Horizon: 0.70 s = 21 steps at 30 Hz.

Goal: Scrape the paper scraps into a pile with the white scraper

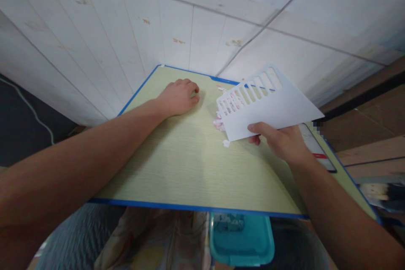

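Right hand [281, 139], one: pinching the solid lower edge of one slotted white sheet [262, 114], tilted above the worktop [171, 164]; grip best kept off the thin bars. Left hand [179, 98], one: loosely curled, nothing visibly held. Paper scraps [218, 124]: several, partly hidden. Flat device [320, 163]: one. Teal bin [249, 240]: one.

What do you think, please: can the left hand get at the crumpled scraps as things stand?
Probably yes: the left hand looks free, and nothing visible blocks the way from its side, though the slotted sheet partly covers the crumpled scraps.
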Motion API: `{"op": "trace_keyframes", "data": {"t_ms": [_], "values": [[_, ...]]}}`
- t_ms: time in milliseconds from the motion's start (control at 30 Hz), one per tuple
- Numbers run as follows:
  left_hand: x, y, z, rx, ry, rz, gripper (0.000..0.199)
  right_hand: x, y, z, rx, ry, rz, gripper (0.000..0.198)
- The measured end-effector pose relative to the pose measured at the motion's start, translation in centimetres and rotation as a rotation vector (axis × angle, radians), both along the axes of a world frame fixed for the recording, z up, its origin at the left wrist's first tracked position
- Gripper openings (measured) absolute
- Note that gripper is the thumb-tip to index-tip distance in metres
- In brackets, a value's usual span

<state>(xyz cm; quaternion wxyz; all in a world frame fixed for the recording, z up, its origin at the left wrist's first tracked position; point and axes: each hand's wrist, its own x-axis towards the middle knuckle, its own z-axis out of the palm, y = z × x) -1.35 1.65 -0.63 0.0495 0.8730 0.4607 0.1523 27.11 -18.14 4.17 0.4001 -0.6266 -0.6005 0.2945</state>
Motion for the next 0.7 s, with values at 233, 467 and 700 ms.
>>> {"op": "trace_keyframes", "data": {"t_ms": [233,467,700], "values": [[0.0,-0.2,0.2,-0.012,-0.019,0.004,0.051,0.0,-0.3,-0.3,-0.031,-0.055,0.119,0.045],[0.0,0.1,-0.2,0.004,-0.011,0.007,0.049,-0.8,-0.6,-0.3,-0.034,-0.062,0.165,0.046],[0.0,0.1,-0.1,-0.002,-0.014,-0.004,0.049,-0.8,-0.6,-0.3,-0.005,-0.076,0.134,0.046]]}}
